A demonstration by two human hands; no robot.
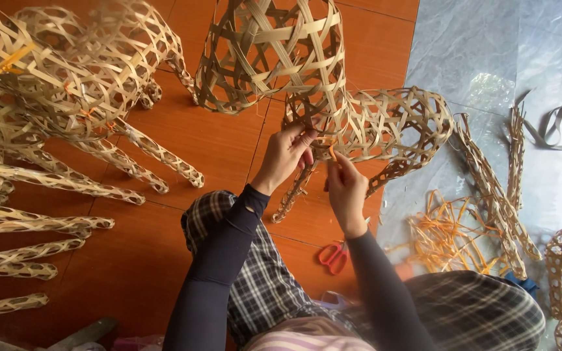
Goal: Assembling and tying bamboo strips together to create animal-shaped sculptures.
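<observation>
at lower centre one pair of orange scissors (pixel 334 255) lies on the floor between the knees. above it, the right hand (pixel 346 192) pinches an orange tie (pixel 332 153), fingers together; the left hand (pixel 287 154) grips the woven bamboo figure (pixel 385 123), lying lengthwise toward the right. four loose woven legs (pixel 8 305) lie at lower left.

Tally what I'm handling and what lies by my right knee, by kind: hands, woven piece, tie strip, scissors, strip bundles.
Hands: 2, left hand and right hand
Woven bamboo figure being held: 1
Orange tie strip pinched in the right hand: 1
Orange-handled scissors: 1
Bundle of orange strips: 1
Total: 6
</observation>
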